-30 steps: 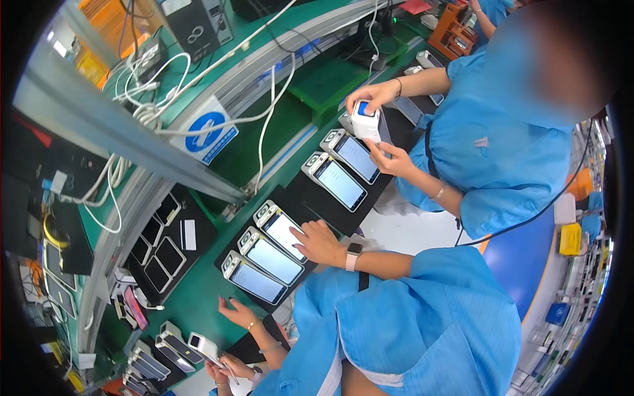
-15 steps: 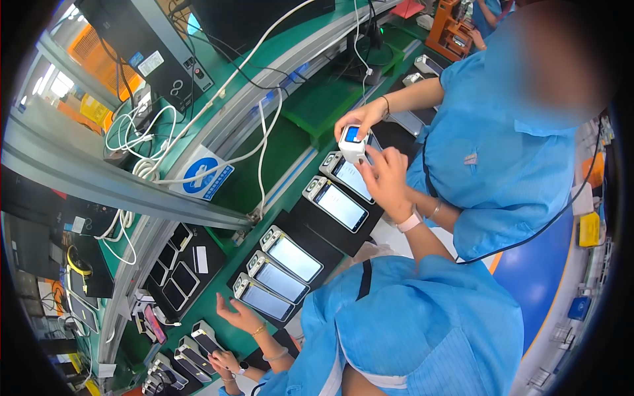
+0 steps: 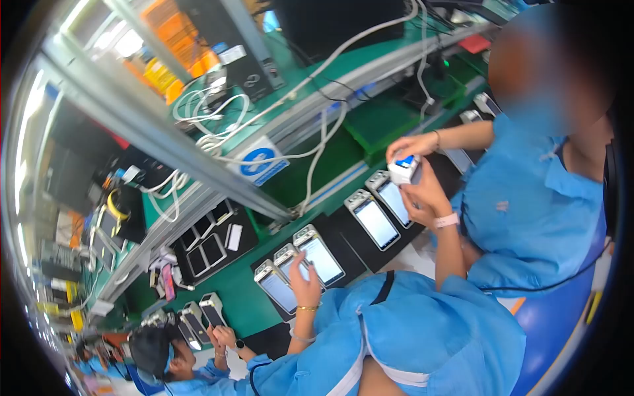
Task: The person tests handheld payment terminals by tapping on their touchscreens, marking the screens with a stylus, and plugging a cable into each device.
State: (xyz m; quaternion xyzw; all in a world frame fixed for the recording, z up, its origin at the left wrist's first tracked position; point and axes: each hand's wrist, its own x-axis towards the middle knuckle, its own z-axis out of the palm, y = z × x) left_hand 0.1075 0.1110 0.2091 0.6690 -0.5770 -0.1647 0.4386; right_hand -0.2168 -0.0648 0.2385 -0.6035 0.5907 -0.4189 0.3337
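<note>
My left hand [image 3: 305, 287] is raised over the row of handheld devices, with its fingers apart and nothing in them. Beneath it lie a left device [image 3: 279, 290], a middle one partly hidden by my fingers, and a right device [image 3: 320, 259], all with lit screens. My right hand [image 3: 429, 197], below a pink watch band, has its fingers around the lower side of a white device with a blue display [image 3: 401, 173]. A co-worker's hand [image 3: 411, 145] holds the top of that device. Its underside is hidden by the hands.
Two more lit devices, one of them in front [image 3: 375, 224], lie on a black mat near the co-worker [image 3: 522, 204]. A metal post [image 3: 165, 142] slants across the left, with white cables [image 3: 211, 142] behind. Another person [image 3: 168, 356] handles devices at lower left. A black tray [image 3: 247, 241] holds panels.
My right hand has moved from the device row to the co-worker's white device and closed around it. My left hand has risen over the device row. The view has shifted, bringing another person's head into sight.
</note>
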